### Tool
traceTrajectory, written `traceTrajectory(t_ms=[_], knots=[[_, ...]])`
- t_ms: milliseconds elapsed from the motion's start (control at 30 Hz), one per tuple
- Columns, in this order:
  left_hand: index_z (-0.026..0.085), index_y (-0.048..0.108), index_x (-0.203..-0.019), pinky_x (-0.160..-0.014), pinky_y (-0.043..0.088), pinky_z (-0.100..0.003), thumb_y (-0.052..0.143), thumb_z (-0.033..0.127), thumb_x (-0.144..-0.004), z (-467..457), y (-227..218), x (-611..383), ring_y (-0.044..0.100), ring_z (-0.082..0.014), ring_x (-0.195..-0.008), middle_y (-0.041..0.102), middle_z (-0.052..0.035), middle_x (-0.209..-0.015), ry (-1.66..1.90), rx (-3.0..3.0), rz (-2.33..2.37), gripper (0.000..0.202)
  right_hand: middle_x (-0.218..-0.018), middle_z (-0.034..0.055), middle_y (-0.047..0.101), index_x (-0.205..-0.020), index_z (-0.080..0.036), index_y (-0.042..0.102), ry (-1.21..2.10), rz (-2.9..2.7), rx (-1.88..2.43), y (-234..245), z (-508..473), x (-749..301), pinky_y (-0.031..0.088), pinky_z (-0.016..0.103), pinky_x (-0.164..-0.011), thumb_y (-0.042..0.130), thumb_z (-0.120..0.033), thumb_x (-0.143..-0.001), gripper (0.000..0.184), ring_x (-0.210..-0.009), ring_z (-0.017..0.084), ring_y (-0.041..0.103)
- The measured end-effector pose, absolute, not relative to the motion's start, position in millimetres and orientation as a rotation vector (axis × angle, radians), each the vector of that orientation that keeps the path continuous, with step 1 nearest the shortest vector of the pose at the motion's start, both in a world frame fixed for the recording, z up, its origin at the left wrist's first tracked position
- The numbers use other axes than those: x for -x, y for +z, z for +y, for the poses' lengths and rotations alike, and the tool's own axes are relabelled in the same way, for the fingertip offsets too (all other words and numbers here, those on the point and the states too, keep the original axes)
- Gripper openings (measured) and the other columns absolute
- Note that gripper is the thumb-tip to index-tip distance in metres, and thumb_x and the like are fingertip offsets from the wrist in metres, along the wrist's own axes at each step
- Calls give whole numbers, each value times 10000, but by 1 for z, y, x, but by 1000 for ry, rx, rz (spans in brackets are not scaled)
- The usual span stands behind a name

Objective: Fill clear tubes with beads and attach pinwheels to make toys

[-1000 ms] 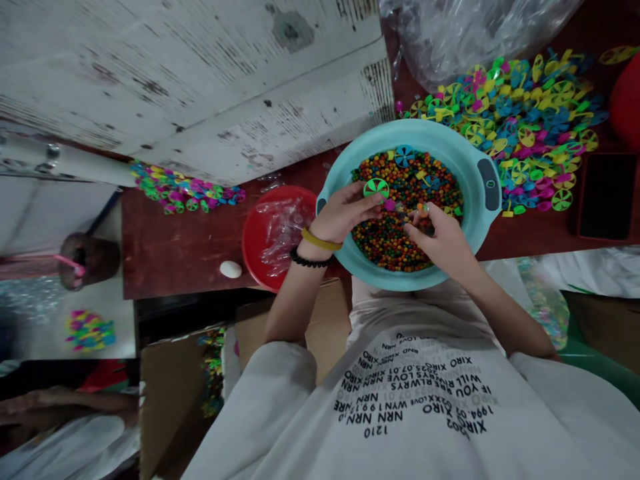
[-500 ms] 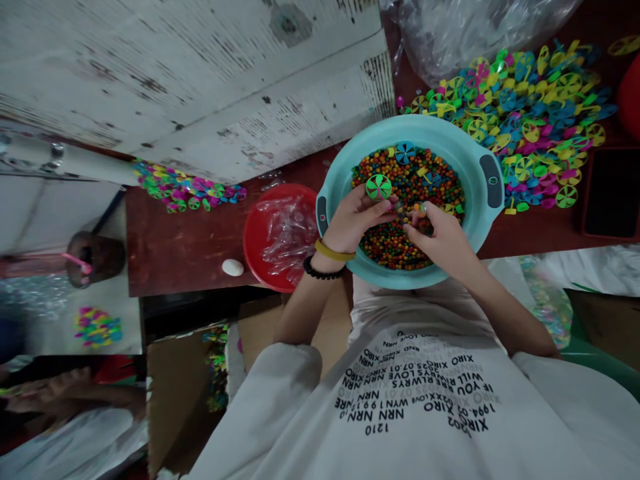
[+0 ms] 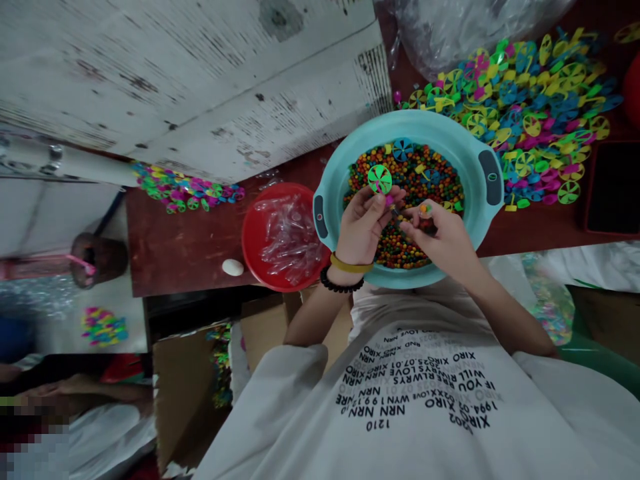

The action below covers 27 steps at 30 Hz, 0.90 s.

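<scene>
Your dark red table (image 3: 175,253) runs across in front of you, with a stained white panel (image 3: 210,80) standing along its far side. The blue basin (image 3: 415,123) juts past the near edge, over your lap, with beads (image 3: 405,252) inside. Above them, your left hand (image 3: 364,223) pinches a green wheel (image 3: 379,179) with a pink part below it. Your right hand (image 3: 443,233) is just beside, its fingers drawn in narrow; orange and green show there, but you cannot tell what they grip. Left of the basin sits a red bowl (image 3: 251,243) of clear plastic pieces (image 3: 293,257); to the right spreads a bright heap (image 3: 530,127), near a clear bag (image 3: 465,33). At lower left, a co-worker's arm (image 3: 110,392) shows beyond a cardboard box (image 3: 185,400)
</scene>
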<state>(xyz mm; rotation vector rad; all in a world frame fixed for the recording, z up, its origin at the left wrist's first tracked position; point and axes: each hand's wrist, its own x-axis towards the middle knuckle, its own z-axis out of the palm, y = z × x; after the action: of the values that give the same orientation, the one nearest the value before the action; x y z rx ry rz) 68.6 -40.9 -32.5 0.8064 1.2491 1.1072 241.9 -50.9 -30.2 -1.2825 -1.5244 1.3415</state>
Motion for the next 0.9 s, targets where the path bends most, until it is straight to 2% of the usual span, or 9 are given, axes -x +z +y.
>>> traceTrajectory(t_ms=[133, 267, 400, 500, 667, 767, 833, 900], knots=[[255, 594, -1208, -1156, 542, -465, 721, 657, -934, -41, -28, -69, 579, -292, -1484, 773, -69, -1209, 1074, -936, 1235, 503, -856, 46, 694, -795, -270, 446, 1399, -1469, 1232, -31, -52, -244, 511, 360, -781, 664, -462, -911, 313, -932, 259, 699], [268, 599, -1221, -1160, 533, -513, 696, 692, -937, -42, -14, -64, 556, -334, -1502, 740, -57, -1142, 961, -992, 1135, 520, -883, 43, 656, -802, -271, 443, 1662, -1346, 1048, -32, -52, -246, 545, 360, -764, 697, -617, -910, 443, -907, 237, 672], [265, 585, -1151, -1101, 575, -531, 712, 744, -896, -42, -6, -64, 548, -367, -1503, 737, -67, -1196, 988, -931, 1044, 557, -794, -2, 542, -815, -273, 446, 1717, -1293, 1021, -29, -51, -247, 520, 343, -681, 738, -678, -881, 504, -732, 184, 576], [249, 606, -1088, -1066, 604, -519, 772, 733, -851, -41, -10, -65, 530, -388, -1513, 737, -74, -1272, 958, -945, 1101, 564, -778, -2, 511, -802, -273, 442, 1728, -1312, 1048, -24, -49, -249, 516, 350, -677, 741, -715, -865, 538, -726, 186, 556], [261, 691, -1191, -1000, 640, -539, 693, 578, -994, -44, -19, -56, 538, -417, -1504, 701, -50, -1401, 813, -962, 1304, 373, -768, 14, 509, -770, -266, 445, 1815, -1302, 1030, -21, -48, -257, 541, 377, -706, 820, -716, -801, 587, -834, 230, 609], [229, 705, -1173, -987, 640, -527, 648, 462, -1046, -48, -17, -51, 552, -430, -1488, 678, -42, -1442, 759, -919, 1281, 271, -751, 13, 516, -755, -260, 464, 1766, -1362, 1025, -22, -49, -259, 559, 383, -711, 822, -668, -838, 549, -844, 233, 638], [207, 684, -1213, -1020, 624, -512, 604, 343, -1065, -49, -14, -49, 564, -414, -1478, 672, -48, -1428, 779, -918, 1187, 216, -776, 14, 563, -761, -259, 484, 1681, -1413, 1002, -24, -50, -259, 581, 379, -734, 806, -635, -873, 508, -882, 233, 675], [208, 642, -1276, -1109, 587, -484, 596, 209, -1035, -49, -12, -49, 602, -355, -1452, 680, -48, -1368, 912, -919, 1037, 245, -844, 20, 637, -779, -261, 507, 1566, -1457, 969, -28, -51, -257, 603, 373, -778, 803, -600, -892, 464, -977, 242, 714]])
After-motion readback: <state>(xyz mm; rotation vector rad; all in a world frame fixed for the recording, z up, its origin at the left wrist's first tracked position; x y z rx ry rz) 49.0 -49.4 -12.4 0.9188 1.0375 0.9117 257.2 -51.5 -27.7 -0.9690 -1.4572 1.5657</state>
